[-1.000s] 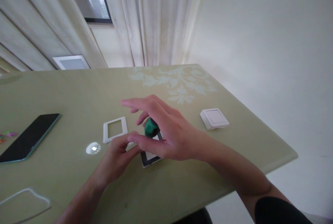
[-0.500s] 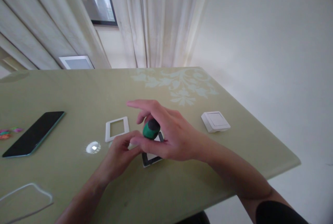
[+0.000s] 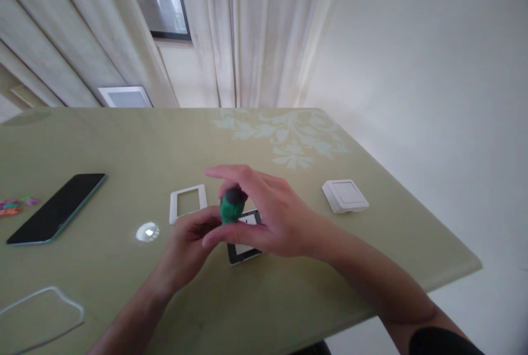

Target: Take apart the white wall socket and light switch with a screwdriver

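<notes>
A screwdriver (image 3: 232, 206) with a green handle and dark butt end stands nearly upright in my right hand (image 3: 274, 215). Thumb and curled fingers close round its handle, while the index finger stretches out to the left. Beneath lies a wall switch (image 3: 245, 253) with a dark border and pale centre, partly covered by the right hand. My left hand (image 3: 190, 245) is closed at the left side of the switch, close under the screwdriver handle. Its fingertips are hidden, so what they pinch cannot be seen. The screwdriver's shaft and tip are hidden too.
A white square frame (image 3: 174, 206) lies just beyond my left hand. To the right sits a white boxed switch (image 3: 345, 195). On the left are a dark phone (image 3: 58, 209), small colourful pieces (image 3: 12, 206) and a white cable (image 3: 53, 289). The table's edge (image 3: 412, 201) slopes along the right.
The screwdriver handle has shifted slightly left over the switch, and the right thumb has moved left with it. More of the switch's top edge shows. The view has shifted slightly.
</notes>
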Motion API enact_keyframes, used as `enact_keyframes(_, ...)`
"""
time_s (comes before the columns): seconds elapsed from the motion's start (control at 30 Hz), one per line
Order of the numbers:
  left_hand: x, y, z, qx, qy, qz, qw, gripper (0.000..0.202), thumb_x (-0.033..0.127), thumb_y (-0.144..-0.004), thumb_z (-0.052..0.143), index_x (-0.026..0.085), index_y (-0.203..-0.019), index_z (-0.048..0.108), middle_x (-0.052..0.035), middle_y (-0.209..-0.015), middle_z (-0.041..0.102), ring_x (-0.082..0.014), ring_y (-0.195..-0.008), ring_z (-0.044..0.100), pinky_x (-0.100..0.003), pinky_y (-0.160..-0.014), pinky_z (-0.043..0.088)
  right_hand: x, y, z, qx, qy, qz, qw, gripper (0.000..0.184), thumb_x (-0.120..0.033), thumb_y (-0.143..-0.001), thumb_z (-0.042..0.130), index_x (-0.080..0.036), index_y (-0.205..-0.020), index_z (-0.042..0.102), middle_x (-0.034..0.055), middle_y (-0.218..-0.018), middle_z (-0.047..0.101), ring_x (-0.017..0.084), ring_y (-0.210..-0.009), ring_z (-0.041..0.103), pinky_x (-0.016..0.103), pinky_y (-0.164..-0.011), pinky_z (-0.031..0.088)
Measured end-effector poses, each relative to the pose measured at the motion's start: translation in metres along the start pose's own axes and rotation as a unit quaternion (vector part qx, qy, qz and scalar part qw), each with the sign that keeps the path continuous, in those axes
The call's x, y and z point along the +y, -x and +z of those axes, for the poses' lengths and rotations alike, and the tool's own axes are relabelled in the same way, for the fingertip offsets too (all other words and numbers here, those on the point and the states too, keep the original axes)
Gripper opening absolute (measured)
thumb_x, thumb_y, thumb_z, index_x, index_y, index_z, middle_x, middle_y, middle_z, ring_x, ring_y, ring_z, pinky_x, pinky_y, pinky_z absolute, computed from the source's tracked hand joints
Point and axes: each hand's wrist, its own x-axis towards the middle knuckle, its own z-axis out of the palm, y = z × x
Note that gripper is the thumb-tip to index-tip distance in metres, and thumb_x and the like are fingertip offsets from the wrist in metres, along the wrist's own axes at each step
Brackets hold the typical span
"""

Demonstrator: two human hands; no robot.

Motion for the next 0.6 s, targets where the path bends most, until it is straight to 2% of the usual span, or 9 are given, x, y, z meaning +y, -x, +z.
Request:
enact_keyframes(0.1,0.001,0.000,-0.002,0.014,0.037,-0.029,0.999,0.013,0.033,-0.090,0.088,0.023,-0.086,0.081,0.0006,-0.077,0.080,-0.0192,-0.077,0.080,-0.024,-0.069,0.066,0.002,-0.001,0.001,0.030,0.017,-0.006,0.999,0.047,-0.038,-0.104,0.072,-0.021,-0.144,0.057,0.0079,-0.129,0.076,0.017,-0.109,0.075,0.032,-0.103,0.057)
enact_keyframes(0.2,-0.004,0.001,-0.010,-0.025,0.002,-0.042,0.999,0.011,0.033,-0.096,0.082,0.024,-0.100,0.085,-0.0021,-0.088,0.084,-0.0205,-0.086,0.082,-0.026,-0.077,0.067,0.003,-0.001,0.000,0.061,0.006,-0.018,0.998,0.044,-0.034,-0.105,0.071,-0.020,-0.144,0.058,0.0047,-0.116,0.077,0.014,-0.096,0.074,0.029,-0.095,0.058)
enact_keyframes(0.33,-0.010,0.003,-0.013,-0.060,-0.055,-0.017,0.997,0.015,0.034,-0.100,0.077,0.024,-0.104,0.087,-0.0025,-0.091,0.085,-0.0199,-0.084,0.080,-0.025,-0.075,0.066,0.003,-0.001,-0.003,0.044,0.012,-0.011,0.999,0.043,-0.037,-0.106,0.069,-0.020,-0.144,0.058,0.0036,-0.109,0.076,0.014,-0.091,0.073,0.030,-0.092,0.058)
enact_keyframes(0.6,-0.013,0.003,-0.006,-0.075,-0.024,-0.017,0.997,0.013,0.029,-0.102,0.075,0.026,-0.109,0.086,-0.0009,-0.094,0.086,-0.0175,-0.085,0.080,-0.022,-0.076,0.065,0.004,-0.001,-0.002,0.033,0.007,-0.014,0.999,0.045,-0.039,-0.107,0.067,-0.019,-0.146,0.057,0.0045,-0.110,0.077,0.015,-0.094,0.072,0.030,-0.095,0.058)
